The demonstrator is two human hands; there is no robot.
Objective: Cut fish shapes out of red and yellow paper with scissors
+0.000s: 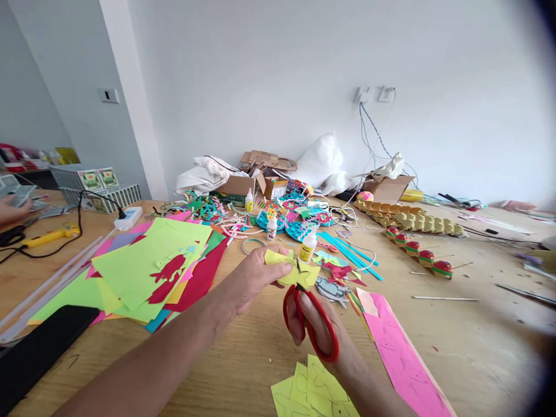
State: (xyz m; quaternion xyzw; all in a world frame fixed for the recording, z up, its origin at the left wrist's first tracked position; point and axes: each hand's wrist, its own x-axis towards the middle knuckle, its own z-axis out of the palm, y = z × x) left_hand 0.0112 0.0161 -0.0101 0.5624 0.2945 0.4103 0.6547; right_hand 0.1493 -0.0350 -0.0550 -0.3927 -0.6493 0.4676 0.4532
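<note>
My left hand [256, 277] pinches a piece of yellow paper [309, 274] with a drawn outline on it, held above the wooden table. In my right hand [319, 324] is a pair of scissors [330, 333] with red handles, fingers through the loops. The scissor blades point away from me and meet the yellow paper at its middle. Below my right wrist lie several yellow sheets [310, 388] with pencilled shapes. Just past the paper are grey fish cutouts [332, 289] and red cutouts [339, 271]. A glue bottle [307, 248] stands behind the paper.
Coloured paper sheets [130, 272] are piled at left, near a black phone-like slab [47, 347]. A pink strip [403, 353] with drawings lies at right. Egg-carton caterpillars [419, 252] sit farther back. Another person's hand [13, 208] shows at far left.
</note>
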